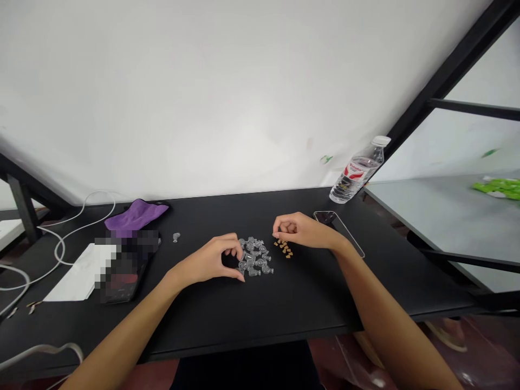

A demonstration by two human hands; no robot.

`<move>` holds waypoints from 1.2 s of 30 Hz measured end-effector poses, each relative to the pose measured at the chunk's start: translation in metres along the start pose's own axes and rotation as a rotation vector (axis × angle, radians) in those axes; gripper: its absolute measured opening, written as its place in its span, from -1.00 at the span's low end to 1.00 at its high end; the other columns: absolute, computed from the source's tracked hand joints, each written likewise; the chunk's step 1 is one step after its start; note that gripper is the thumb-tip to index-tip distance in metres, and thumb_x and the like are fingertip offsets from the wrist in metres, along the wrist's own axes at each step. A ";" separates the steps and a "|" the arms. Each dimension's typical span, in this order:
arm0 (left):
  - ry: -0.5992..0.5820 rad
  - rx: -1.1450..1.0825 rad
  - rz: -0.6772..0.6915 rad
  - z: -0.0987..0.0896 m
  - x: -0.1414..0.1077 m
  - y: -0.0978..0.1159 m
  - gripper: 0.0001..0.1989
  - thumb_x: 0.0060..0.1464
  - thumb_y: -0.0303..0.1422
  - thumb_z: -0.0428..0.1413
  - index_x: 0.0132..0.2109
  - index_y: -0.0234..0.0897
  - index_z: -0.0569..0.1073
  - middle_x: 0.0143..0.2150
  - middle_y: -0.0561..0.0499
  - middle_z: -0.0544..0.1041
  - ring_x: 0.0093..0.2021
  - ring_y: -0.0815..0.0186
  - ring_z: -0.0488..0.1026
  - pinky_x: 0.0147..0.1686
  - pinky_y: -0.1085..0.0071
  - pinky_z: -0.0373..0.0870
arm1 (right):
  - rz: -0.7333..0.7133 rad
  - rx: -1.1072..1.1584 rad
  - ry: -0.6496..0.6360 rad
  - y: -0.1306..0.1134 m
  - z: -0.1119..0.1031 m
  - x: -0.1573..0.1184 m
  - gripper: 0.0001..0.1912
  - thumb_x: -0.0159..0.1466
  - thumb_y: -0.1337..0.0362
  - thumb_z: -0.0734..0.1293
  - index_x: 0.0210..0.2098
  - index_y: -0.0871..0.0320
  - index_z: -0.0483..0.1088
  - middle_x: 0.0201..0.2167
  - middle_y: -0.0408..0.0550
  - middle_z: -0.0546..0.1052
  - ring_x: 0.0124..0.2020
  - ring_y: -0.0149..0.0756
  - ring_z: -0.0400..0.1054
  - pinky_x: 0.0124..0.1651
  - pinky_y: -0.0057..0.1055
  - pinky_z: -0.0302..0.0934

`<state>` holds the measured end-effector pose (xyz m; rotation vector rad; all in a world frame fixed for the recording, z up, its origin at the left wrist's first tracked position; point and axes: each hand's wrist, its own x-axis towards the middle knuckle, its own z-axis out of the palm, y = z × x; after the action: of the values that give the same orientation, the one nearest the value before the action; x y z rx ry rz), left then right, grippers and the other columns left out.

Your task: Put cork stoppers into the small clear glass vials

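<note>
A cluster of tiny clear glass bottles lies on the black table in front of me. My left hand curves around the cluster's left side, thumb and fingers apart, fingertips at the nearest bottles. Just right of the bottles is a small heap of tan corks. Over the far edge of this heap, my right hand has thumb and forefinger pinched together; whatever may be between them is too small to make out. One single glass bottle lies apart, to the left.
A water bottle stands at the back right, near a phone partly behind my right wrist. On the left are a purple cloth, white paper, a dark device and white cables. A white wall rises behind.
</note>
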<state>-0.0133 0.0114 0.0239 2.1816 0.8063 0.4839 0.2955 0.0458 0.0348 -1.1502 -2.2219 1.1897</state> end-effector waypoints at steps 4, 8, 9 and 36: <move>0.101 0.164 0.018 0.006 -0.002 0.009 -0.32 -0.06 -0.03 0.40 0.17 -0.09 0.43 0.28 -0.16 0.31 0.27 -0.03 0.24 0.28 0.02 0.19 | -0.049 0.011 0.064 -0.004 0.011 0.006 -0.65 0.35 -0.02 0.33 -0.30 0.16 0.41 -0.60 -0.28 0.21 -0.55 -0.42 0.02 -0.46 -0.45 -0.04; 0.026 0.341 0.070 0.018 0.000 0.011 -0.07 -0.01 0.08 0.34 0.43 0.02 0.19 0.53 -0.15 0.01 0.48 -0.22 -0.06 0.40 -0.20 -0.10 | -0.063 0.003 0.107 -0.005 0.016 0.009 -0.69 0.38 0.01 0.31 -0.28 0.15 0.40 -0.60 -0.28 0.21 -0.55 -0.41 0.03 -0.45 -0.44 -0.05; 0.009 0.362 0.085 0.021 0.001 0.010 -0.07 0.02 0.08 0.31 0.45 0.01 0.16 0.54 -0.14 -0.01 0.50 -0.20 -0.08 0.42 -0.20 -0.14 | -0.064 0.003 0.109 -0.006 0.016 0.009 -0.69 0.38 0.02 0.30 -0.27 0.15 0.40 -0.60 -0.28 0.21 -0.55 -0.41 0.03 -0.45 -0.44 -0.05; -0.081 0.384 0.181 0.033 0.007 0.004 -0.62 0.38 -0.23 0.08 0.28 0.06 0.46 0.52 0.01 0.11 0.49 0.08 0.09 0.48 -0.03 -0.08 | -0.080 -0.031 0.123 -0.001 0.019 0.011 -0.66 0.39 -0.02 0.30 -0.29 0.14 0.40 -0.60 -0.28 0.19 -0.55 -0.40 0.02 -0.45 -0.43 -0.04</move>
<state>0.0121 -0.0026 0.0056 2.6265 0.7052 0.3463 0.2759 0.0449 0.0244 -1.1041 -2.1794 1.0276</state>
